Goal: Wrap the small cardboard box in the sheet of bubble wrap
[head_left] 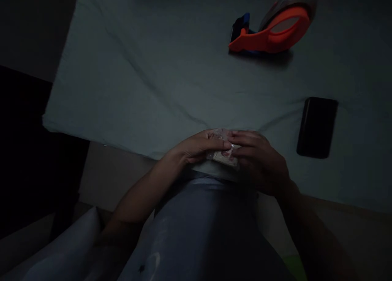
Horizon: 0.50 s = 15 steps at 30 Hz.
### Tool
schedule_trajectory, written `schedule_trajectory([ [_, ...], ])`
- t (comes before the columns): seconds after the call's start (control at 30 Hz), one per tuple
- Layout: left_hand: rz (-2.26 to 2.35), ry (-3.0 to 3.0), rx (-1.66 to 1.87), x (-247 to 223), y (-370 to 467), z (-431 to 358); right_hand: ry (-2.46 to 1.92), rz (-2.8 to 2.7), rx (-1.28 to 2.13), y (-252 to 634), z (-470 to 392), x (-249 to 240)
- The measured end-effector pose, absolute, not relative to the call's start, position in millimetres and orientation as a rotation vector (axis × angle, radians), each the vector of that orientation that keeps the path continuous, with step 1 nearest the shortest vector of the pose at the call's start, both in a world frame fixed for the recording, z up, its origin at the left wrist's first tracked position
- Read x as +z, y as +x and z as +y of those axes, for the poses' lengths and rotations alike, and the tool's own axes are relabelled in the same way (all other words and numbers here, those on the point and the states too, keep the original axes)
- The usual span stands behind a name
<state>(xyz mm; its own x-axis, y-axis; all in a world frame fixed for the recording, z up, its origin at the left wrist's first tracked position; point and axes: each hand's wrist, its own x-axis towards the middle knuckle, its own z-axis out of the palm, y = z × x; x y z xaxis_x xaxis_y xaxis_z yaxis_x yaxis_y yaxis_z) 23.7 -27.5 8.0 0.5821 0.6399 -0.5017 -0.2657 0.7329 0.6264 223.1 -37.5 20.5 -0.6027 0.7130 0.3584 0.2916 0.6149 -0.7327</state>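
Observation:
Close to my body, at the near edge of the table, I hold a small pale packet (226, 158) in clear, shiny plastic. My left hand (203, 145) grips it from the left, the thumb lying across its top. From the right, the fingers of my right hand (260, 156) press on its upper face and side. Reddish markings show through the wrapping, but the dim light hides what is inside. The undersides of both hands are out of sight.
An orange tape dispenser (269, 38) with a roll of tape lies at the far right of the cloth-covered table (171, 68). Nearer, on the right, rests a black rectangular object (317, 128). A pale cushion-like shape (70, 244) is at lower left.

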Motion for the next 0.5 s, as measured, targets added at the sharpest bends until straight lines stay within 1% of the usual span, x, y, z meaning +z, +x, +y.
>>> schedule_trajectory([
  [0.07, 0.857, 0.544, 0.578, 11, 22, -27, -0.863, -1.993, 0.931, 226, -41, 17],
  [0.13, 0.922, 0.620, 0.581, 14, 19, -26, -0.918, -1.868, 0.919, 229, -43, 15],
  [0.23, 0.906, 0.729, 0.592, 15, 15, -26, -0.938, -2.066, 0.822, 229, -43, 14],
  [0.33, 0.888, 0.674, 0.609, 13, 16, -26, -0.948, -2.330, 0.698, 221, -43, 16],
  [0.4, 0.854, 0.602, 0.627, 12, 19, -27, -0.947, -2.380, 0.627, 216, -42, 17],
  [0.5, 0.795, 0.551, 0.677, 11, 21, -26, -0.997, -2.307, 0.551, 211, -40, 17],
])
